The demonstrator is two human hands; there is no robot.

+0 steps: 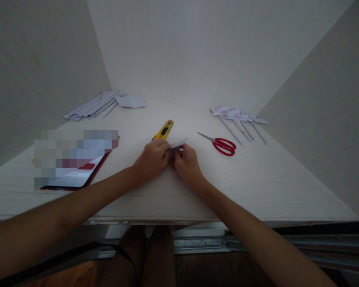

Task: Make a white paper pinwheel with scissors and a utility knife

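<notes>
Both hands meet at the middle of the pale wooden table (257, 187). My left hand (152, 158) and my right hand (186, 162) are closed, each pinching the same small folded piece of white paper (178, 144), which sticks up between the fingertips. A yellow utility knife (163, 130) lies just beyond my left hand. Red-handled scissors (221, 144) lie to the right of my right hand.
Several paper pinwheels on sticks (238, 119) lie at the back right. A bundle of rolled white paper sticks (92, 105) and a loose paper sheet (131, 101) lie at the back left. A dark red folder with papers (80, 175) sits left. Walls enclose the table.
</notes>
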